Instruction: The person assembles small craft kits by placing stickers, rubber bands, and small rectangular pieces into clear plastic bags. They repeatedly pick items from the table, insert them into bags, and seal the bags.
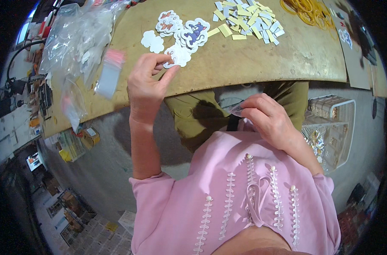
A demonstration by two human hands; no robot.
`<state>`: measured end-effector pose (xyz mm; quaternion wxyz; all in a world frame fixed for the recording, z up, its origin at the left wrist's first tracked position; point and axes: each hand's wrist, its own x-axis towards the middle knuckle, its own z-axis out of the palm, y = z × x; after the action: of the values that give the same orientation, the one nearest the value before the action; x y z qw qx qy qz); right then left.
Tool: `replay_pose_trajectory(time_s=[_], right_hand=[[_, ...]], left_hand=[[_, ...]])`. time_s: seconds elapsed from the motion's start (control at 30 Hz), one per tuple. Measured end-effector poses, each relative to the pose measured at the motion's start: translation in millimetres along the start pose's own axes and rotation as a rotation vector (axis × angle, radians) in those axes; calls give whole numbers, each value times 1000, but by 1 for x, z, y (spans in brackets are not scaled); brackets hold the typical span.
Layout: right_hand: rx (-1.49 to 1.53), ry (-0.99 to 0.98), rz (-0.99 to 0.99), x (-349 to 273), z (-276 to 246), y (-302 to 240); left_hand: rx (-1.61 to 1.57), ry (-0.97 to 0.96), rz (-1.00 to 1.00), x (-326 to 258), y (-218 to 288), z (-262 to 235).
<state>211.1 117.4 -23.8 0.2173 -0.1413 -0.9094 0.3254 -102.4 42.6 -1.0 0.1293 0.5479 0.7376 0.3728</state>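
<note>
My left hand (146, 83) reaches over the table edge and pinches a white die-cut sticker (175, 56) with an orange figure, lying at the front of a loose pile of stickers (189, 35), one showing a dark blue cat. My right hand (266, 117) hovers over my lap, fingers closed on a small clear plastic bag (237, 110). A small zip bag (109, 73) with a red strip lies blurred to the left of the left hand.
A tan table (244, 63) carries a heap of yellow and white paper slips (246, 19), yellow rubber bands (310, 10) at the far right and crumpled clear bags (76, 38) at the left. A white wire basket (334, 127) stands on the floor to my right.
</note>
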Motion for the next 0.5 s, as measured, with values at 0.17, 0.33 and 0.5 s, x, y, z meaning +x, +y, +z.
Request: replay_pose_trajectory(time_s=[0.17,0.33,0.5], right_hand=[[11,-14,4,3,-2,-3],[53,-19,1,-1,0,-1],[58,-30,10,-3,1,-1]], left_hand=[[-73,-30,-71,5,-1,0],[-116,-54,-77,7,-7,-9],[-17,-50,-5,7,-5,-4]])
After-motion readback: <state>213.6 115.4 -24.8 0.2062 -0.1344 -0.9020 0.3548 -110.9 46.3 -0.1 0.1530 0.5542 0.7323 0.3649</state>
